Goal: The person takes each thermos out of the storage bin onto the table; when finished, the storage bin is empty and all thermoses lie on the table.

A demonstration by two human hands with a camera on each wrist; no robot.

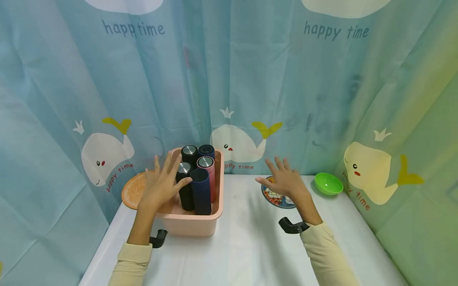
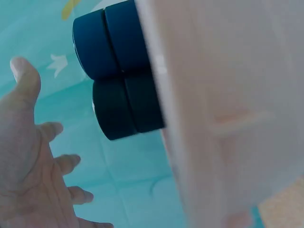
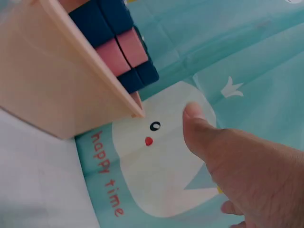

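A pink plastic bin (image 1: 191, 227) stands left of the table's middle with several upright thermos bottles inside. Among them are a dark blue thermos (image 1: 201, 194) at the front, a black thermos (image 1: 185, 192) beside it and a pink thermos (image 1: 211, 178) behind. My left hand (image 1: 161, 188), fingers spread and holding nothing, hovers over the bin's left side; the left wrist view shows its palm (image 2: 23, 156) apart from the bin wall. My right hand (image 1: 286, 180) is raised with spread fingers above a round patterned plate (image 1: 279, 202), holding nothing.
A bright green bowl (image 1: 328, 184) sits at the back right of the white table (image 1: 247, 246). An orange-slice round mat (image 1: 134, 190) lies behind my left hand. Blue whale-print curtains (image 1: 250, 79) close off the back and sides.
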